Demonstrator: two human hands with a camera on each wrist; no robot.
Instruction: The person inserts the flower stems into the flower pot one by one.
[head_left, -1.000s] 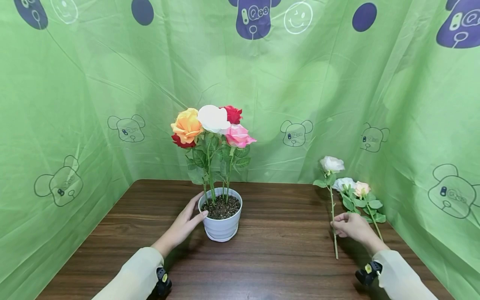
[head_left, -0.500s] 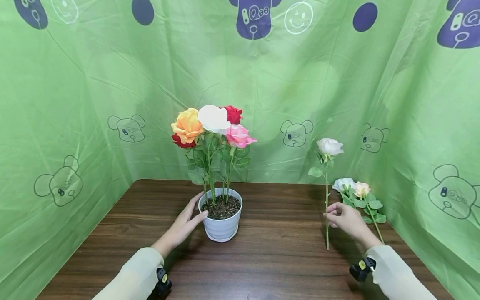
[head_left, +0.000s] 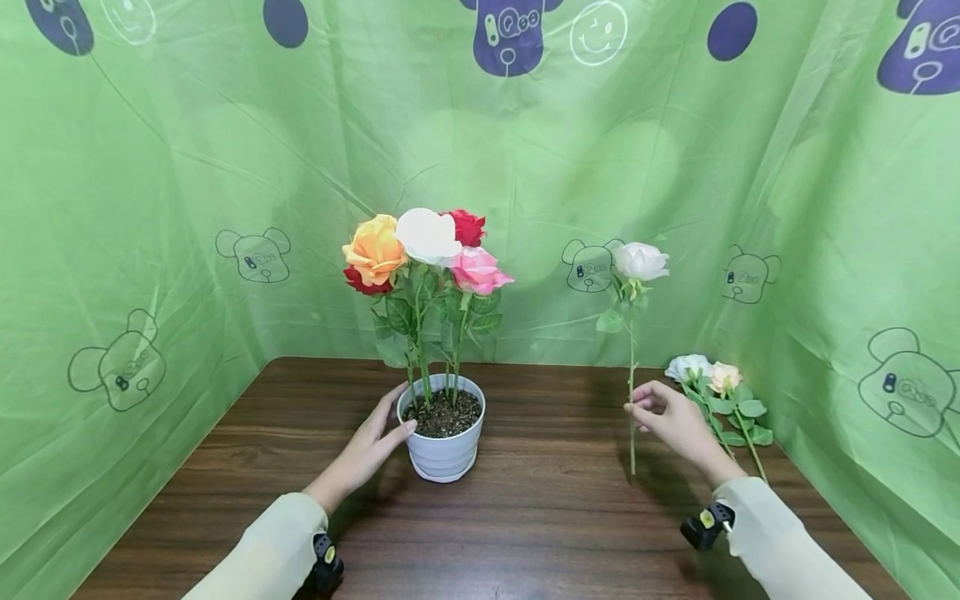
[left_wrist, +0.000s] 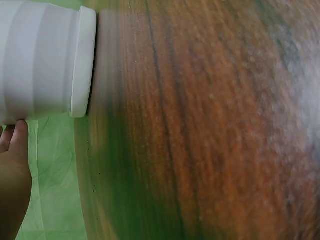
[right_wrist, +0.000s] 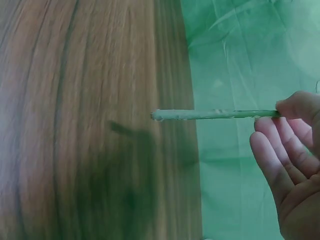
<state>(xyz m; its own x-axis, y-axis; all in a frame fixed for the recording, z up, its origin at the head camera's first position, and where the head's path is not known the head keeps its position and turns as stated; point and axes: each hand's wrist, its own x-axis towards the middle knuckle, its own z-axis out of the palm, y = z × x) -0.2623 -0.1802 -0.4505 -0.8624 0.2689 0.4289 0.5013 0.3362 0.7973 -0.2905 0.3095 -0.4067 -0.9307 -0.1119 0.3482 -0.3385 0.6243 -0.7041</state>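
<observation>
Upright between the thumb and fingers of my right hand (head_left: 671,423) is a white rose (head_left: 642,262), pinched by its stem. The right wrist view shows the lower end of that stem (right_wrist: 215,114) pointing out from the fingertips, above the table. My left hand (head_left: 369,450) rests with extended fingers and thumb against the left side of a white flowerpot (head_left: 442,457). The left wrist view shows fingertips touching the flowerpot (left_wrist: 40,60). In its dark soil (head_left: 448,417) stand several roses: orange (head_left: 373,250), white (head_left: 427,237), pink (head_left: 480,272) and two red ones (head_left: 468,227).
Behind the right hand, a pale blue-white rose (head_left: 687,367) and a peach rose (head_left: 725,377) lie on the brown wooden table (head_left: 525,525). A green printed curtain (head_left: 525,158) encloses the table at the back and both sides.
My right hand has lifted the white rose off the right side and carried it up and leftward, toward the pot. The left hand and the flowerpot have stayed in place.
</observation>
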